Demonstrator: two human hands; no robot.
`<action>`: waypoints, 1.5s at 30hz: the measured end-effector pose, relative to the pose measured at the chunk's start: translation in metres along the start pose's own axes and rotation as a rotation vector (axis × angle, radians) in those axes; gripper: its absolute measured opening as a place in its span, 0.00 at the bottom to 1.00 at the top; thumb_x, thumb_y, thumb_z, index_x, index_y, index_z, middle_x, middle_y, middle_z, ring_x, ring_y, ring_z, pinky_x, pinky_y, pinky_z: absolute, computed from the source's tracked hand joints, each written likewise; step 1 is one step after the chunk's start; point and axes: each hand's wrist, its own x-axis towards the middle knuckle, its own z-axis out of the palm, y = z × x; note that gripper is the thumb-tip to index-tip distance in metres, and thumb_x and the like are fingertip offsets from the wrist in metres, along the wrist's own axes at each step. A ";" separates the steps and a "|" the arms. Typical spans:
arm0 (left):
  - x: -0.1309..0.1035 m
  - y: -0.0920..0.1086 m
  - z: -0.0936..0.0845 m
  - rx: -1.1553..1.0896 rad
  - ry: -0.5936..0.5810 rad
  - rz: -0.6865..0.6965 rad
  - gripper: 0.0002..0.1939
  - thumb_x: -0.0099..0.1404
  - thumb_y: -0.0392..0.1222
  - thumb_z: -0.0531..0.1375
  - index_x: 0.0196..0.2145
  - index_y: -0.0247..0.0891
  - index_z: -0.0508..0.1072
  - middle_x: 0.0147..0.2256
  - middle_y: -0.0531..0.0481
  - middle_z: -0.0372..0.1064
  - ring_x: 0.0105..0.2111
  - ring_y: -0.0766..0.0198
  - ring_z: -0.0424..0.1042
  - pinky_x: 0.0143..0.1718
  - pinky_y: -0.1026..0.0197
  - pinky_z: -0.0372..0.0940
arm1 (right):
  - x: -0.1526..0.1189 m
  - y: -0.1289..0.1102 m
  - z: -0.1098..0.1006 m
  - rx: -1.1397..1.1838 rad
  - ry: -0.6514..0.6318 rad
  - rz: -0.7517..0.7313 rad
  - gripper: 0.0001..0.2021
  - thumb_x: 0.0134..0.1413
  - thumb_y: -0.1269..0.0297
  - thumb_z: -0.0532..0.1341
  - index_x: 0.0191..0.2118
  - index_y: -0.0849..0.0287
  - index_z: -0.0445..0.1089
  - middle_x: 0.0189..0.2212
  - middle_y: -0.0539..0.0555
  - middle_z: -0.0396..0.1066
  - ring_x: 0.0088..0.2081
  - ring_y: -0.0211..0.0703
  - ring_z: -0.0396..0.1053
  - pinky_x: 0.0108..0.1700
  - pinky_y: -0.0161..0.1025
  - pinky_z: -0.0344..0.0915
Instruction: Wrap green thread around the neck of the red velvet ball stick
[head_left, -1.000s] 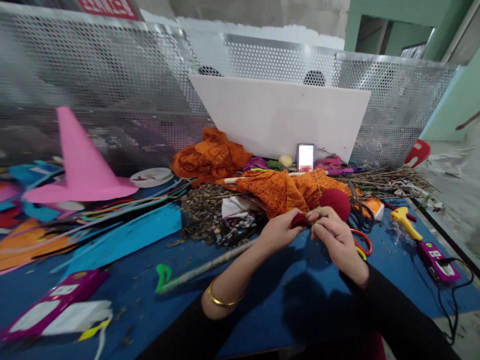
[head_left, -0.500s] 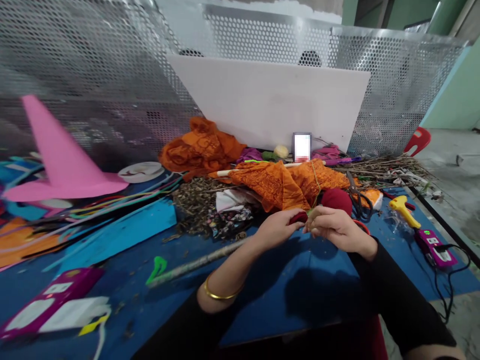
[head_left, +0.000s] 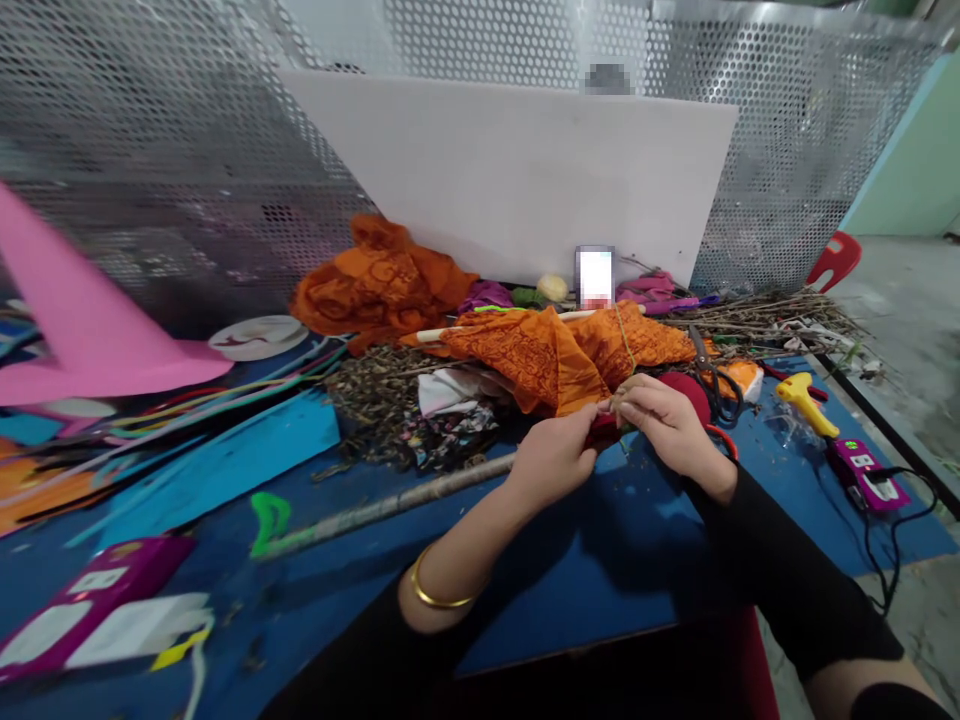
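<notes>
My left hand point(head_left: 551, 450) is closed around a small dark red piece point(head_left: 604, 430), whose kind I cannot make out. Fingertips of my right hand point(head_left: 670, 428) are pinched together at its upper end, and what they hold is hidden. Behind both hands lies orange patterned cloth point(head_left: 517, 350) with a pale stick point(head_left: 430, 336) poking from it and a thin cord around it. A dark red round thing point(head_left: 686, 393) sits just beyond my right hand. From near my left wrist, a grey stick point(head_left: 397, 505) with a green loop point(head_left: 268, 522) stretches left across the blue table point(head_left: 600, 600).
Scissors point(head_left: 718, 375), a yellow glue gun point(head_left: 806, 402) and a purple power strip point(head_left: 870, 475) lie at right. Dry twigs point(head_left: 375, 400), a pink cone hat point(head_left: 82, 300) and another purple strip point(head_left: 142, 565) are at left. A lit phone point(head_left: 595, 275) leans against a white board point(head_left: 517, 180).
The view has shifted so that things on the table sit a little further left and higher. My right hand has moved closer over the dark red piece.
</notes>
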 end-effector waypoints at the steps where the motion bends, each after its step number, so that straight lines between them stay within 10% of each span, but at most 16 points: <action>1: -0.001 0.002 0.001 0.055 0.000 -0.014 0.11 0.63 0.39 0.55 0.43 0.38 0.71 0.38 0.44 0.78 0.37 0.54 0.76 0.35 0.59 0.64 | 0.000 0.001 0.002 0.000 0.023 0.014 0.16 0.64 0.57 0.55 0.25 0.57 0.67 0.30 0.52 0.65 0.35 0.41 0.67 0.39 0.38 0.65; 18: 0.001 0.000 0.026 0.360 0.445 0.374 0.17 0.72 0.39 0.49 0.55 0.38 0.67 0.30 0.47 0.73 0.29 0.59 0.72 0.28 0.60 0.62 | -0.002 0.017 0.014 0.141 0.258 0.225 0.13 0.58 0.63 0.57 0.22 0.57 0.64 0.29 0.51 0.67 0.37 0.42 0.70 0.43 0.39 0.65; 29: 0.000 -0.001 0.016 0.279 0.346 0.289 0.13 0.70 0.41 0.52 0.45 0.39 0.74 0.32 0.47 0.75 0.30 0.58 0.74 0.28 0.60 0.60 | -0.001 0.009 0.015 0.363 0.330 0.314 0.14 0.56 0.58 0.60 0.22 0.57 0.66 0.27 0.50 0.69 0.34 0.40 0.70 0.42 0.39 0.66; 36: -0.002 -0.018 -0.023 0.033 0.191 0.003 0.19 0.59 0.36 0.56 0.49 0.44 0.73 0.42 0.49 0.78 0.38 0.56 0.76 0.35 0.61 0.64 | 0.000 -0.004 -0.013 0.424 0.360 0.461 0.16 0.51 0.52 0.64 0.23 0.59 0.69 0.15 0.47 0.65 0.16 0.32 0.59 0.17 0.30 0.53; 45: -0.005 -0.029 -0.042 -0.477 -0.023 0.012 0.14 0.56 0.45 0.61 0.40 0.41 0.75 0.37 0.51 0.77 0.38 0.57 0.75 0.40 0.60 0.65 | 0.005 0.044 -0.060 0.237 0.406 0.488 0.19 0.50 0.46 0.63 0.23 0.59 0.69 0.13 0.45 0.58 0.13 0.29 0.48 0.15 0.31 0.46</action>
